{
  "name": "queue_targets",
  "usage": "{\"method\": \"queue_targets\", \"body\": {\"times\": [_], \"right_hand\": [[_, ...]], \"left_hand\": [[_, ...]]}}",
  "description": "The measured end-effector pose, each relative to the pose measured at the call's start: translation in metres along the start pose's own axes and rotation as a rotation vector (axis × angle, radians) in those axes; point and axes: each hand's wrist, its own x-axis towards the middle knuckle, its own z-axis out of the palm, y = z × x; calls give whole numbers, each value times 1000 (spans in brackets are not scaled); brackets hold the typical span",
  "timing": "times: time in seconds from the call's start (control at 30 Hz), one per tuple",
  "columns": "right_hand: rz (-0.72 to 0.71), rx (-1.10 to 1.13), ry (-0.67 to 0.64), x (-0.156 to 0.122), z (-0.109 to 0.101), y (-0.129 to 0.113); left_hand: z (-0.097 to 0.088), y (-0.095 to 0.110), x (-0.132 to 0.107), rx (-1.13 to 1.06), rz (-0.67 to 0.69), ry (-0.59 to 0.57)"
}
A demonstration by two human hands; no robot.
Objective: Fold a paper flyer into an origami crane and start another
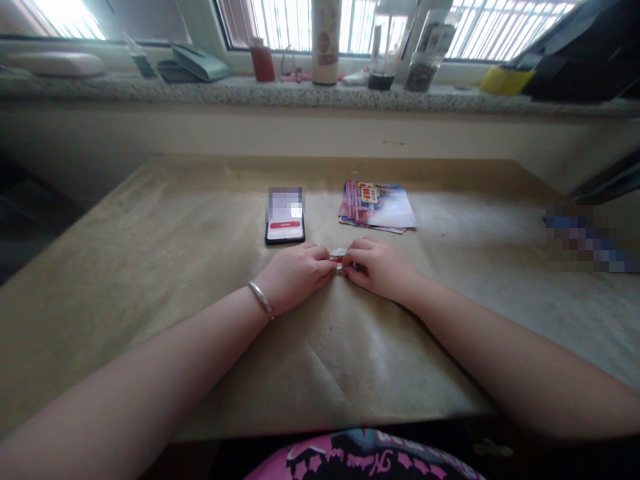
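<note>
Item: small red-and-white piece [339,254], low over the paper-covered table [150,267], pinched between the fingertips of both hands and equally near each; its long axis could not be told. Left hand [295,275] and right hand [381,267] were curled closed on it. A phone [285,220] lay just beyond the left hand, and leaflets [377,207] beyond the right.

Forearms are converged from 7 and 4 o'clock; left hand [295,273] and right hand [381,268] are curled, fingertips pinched together.
</note>
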Motion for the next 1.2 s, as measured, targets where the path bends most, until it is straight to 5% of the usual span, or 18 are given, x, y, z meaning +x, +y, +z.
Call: {"method": "queue_targets", "body": {"times": [0.33,0.53,1.2], "right_hand": [[157,107,-81,0,-5,3],[223,189,-115,3,-5,7],[34,2,-28,-4,-8,8]], "left_hand": [[-2,3,0,-33,22,21],[-3,-2,-3,52,163,27],[-1,0,1,126,207,-53]]}}
